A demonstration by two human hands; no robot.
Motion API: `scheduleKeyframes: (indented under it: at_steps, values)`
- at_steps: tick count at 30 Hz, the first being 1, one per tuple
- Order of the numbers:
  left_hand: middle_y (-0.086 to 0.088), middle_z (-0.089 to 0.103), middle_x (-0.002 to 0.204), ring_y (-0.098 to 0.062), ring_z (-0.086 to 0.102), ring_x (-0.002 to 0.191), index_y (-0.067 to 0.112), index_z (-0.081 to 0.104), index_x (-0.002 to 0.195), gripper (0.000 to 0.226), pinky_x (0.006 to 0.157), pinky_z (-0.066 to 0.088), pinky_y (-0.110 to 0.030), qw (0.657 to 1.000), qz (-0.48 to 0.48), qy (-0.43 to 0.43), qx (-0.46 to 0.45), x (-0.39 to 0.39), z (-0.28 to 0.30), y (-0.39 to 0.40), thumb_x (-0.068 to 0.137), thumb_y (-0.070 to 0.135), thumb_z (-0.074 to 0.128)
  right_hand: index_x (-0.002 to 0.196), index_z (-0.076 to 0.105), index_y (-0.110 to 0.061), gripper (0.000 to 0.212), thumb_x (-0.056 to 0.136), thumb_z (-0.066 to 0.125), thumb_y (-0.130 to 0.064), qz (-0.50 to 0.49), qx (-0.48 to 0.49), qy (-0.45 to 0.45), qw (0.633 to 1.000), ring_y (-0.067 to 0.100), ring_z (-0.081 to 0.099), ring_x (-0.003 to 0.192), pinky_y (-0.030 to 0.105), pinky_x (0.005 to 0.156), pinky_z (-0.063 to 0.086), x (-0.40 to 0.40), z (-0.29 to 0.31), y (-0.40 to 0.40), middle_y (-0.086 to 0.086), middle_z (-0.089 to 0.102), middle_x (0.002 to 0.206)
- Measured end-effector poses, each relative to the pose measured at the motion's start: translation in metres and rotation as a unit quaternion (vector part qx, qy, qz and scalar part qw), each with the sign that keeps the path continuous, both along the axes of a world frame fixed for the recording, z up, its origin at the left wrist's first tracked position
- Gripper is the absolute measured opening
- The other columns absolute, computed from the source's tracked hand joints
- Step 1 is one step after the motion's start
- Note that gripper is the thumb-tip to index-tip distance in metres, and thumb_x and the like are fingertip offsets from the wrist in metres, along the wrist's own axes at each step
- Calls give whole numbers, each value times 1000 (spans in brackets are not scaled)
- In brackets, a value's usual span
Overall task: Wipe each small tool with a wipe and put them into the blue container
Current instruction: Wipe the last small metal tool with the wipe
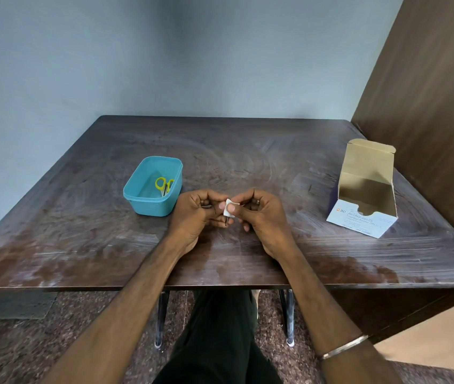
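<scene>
Open swab box (364, 195) (lid up) right of hands.

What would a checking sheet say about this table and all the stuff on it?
Surface: brown table, worn and smeared.
Job's things: blue container holding yellow-handled scissors; white wipe wrapped around a small metal tool.
Clutter: open alcohol swab box at right.
Hands: left hand holds the tool; right hand pinches the wipe.
Cables: nothing seen.
Surroundings: pale wall, brown panel.
</scene>
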State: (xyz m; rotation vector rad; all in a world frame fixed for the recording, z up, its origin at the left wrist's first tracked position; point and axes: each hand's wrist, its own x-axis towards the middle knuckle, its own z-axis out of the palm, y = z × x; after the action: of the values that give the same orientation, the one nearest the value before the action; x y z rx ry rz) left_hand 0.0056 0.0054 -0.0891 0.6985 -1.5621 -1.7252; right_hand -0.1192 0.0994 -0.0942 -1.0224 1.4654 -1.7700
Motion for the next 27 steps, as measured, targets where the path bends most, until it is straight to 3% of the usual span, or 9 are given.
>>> scheduleKeyframes:
  at_steps: [7, 11, 13, 17, 21, 27]
  values:
    - [-17, 68, 70, -25, 71, 55, 2, 69, 86, 16, 53, 59, -31, 1000, -6, -1, -10, 1, 2, 1, 85, -13, 63, 87, 69, -8, 9, 86, 77, -9, -25, -2, 3, 1000, 14, 53, 53, 24, 45, 42, 1, 0, 1, 0, 70, 70]
    - [-15, 71, 74, -26, 70, 57, 0, 69, 91, 15, 51, 59, -31, 1000, 1, 3, -6, 1, 1, 0, 85, -13, 63, 87, 71, -1, 8, 84, 78, -4, 3, 4, 15, 1000, 29, 59, 64, 27, 47, 41, -1, -2, 0, 18, 73, 80]
    - [-18, 71, 77, -29, 71, 58, -1, 69, 92, 15, 51, 59, -32, 1000, 3, 4, -4, 1, 1, -1, 85, -13, 63, 87, 73, -1, 8, 83, 79, -4, 9, 14, 21, 1000, 29, 58, 64, 27, 47, 41, 0, -3, 0, 23, 72, 82]
    - [-17, 72, 76, -29, 71, 58, 0, 70, 91, 15, 51, 59, -32, 1000, -6, 6, -1, 2, 2, 0, 85, -12, 63, 86, 72, -7, 8, 84, 79, -9, -24, 16, 24, 999, 14, 51, 50, 26, 45, 40, 1, -3, 0, 12, 69, 75]
    - [-16, 72, 74, -29, 71, 57, 3, 70, 89, 16, 50, 59, -31, 1000, -13, 1, -7, 3, 2, 1, 85, -11, 63, 86, 70, -6, 9, 85, 78, -9, -33, 12, 22, 999, 12, 51, 49, 25, 44, 40, 1, -2, 1, 10, 69, 74]
    - [-11, 72, 87, -27, 72, 63, 12, 67, 116, 34, 55, 61, -31, 999, -19, 26, 2, 1, 0, -2, 88, -7, 63, 90, 71, -5, 8, 86, 77, -9, -13, 19, 40, 999, 16, 53, 53, 25, 45, 41, 1, -3, 0, 18, 70, 77]
